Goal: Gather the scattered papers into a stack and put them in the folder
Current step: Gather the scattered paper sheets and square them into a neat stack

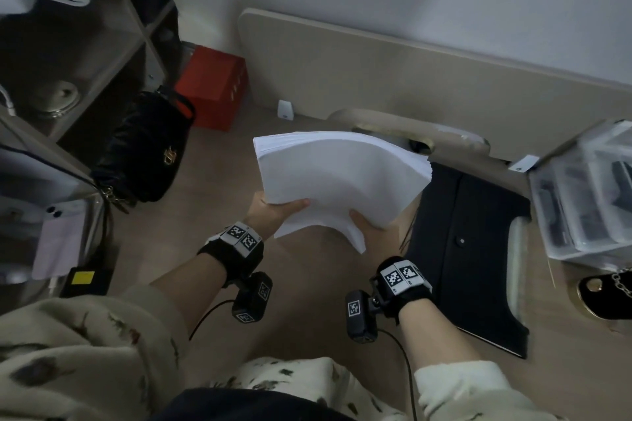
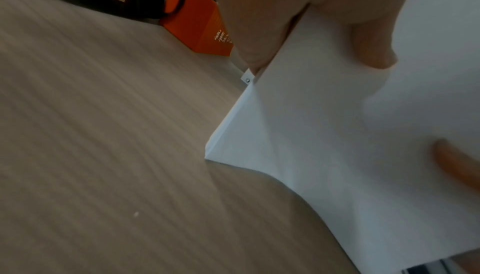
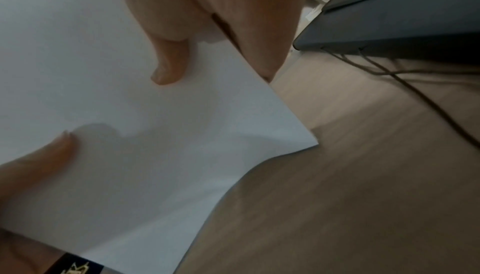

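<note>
One paper stack (image 1: 337, 178), sheets perhaps uncountable, two hands' grip closed on it, one folder (image 1: 472, 249)

A thick stack of smooth, matt white paper (image 1: 338, 178) bends above a wood-grain floor (image 1: 205, 181) with a dull finish. Nearby lie a matt black folder (image 1: 478, 249), a glossy quilted black handbag (image 1: 150, 150) with gold-toned metal lettering, and clear plastic bins (image 1: 588, 195).

paper stack (image 1: 337, 178) held above floor; folder (image 1: 472, 256) right; handbag (image 1: 147, 150) left.
</note>
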A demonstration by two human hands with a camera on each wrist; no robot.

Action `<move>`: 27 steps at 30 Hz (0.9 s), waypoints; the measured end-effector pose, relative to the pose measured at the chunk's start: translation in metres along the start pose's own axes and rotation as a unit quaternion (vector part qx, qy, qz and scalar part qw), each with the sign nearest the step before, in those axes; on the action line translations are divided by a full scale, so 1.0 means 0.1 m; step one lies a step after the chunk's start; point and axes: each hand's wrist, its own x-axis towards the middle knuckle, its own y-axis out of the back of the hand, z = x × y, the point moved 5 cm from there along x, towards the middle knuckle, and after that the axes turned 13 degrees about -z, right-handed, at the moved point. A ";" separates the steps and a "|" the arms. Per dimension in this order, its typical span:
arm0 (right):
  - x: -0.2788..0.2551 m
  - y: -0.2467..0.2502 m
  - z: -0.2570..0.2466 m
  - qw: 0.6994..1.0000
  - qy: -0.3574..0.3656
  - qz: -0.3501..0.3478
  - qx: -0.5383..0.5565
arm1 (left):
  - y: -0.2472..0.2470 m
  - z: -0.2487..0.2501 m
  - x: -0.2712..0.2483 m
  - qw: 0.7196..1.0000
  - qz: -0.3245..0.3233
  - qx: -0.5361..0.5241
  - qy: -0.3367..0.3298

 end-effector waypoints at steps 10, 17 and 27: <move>0.06 -0.01 0.17 1.000 0.016 -0.009 -0.015 | -0.01 -0.22 0.01 0.999 -0.001 0.000 0.038; 0.06 0.02 0.17 1.000 0.008 -0.022 -0.001 | 0.01 -0.30 0.02 0.998 -0.009 0.029 0.053; 0.01 -0.05 0.10 1.000 0.007 -0.023 0.006 | -0.01 -0.38 -0.02 0.996 0.022 0.048 0.066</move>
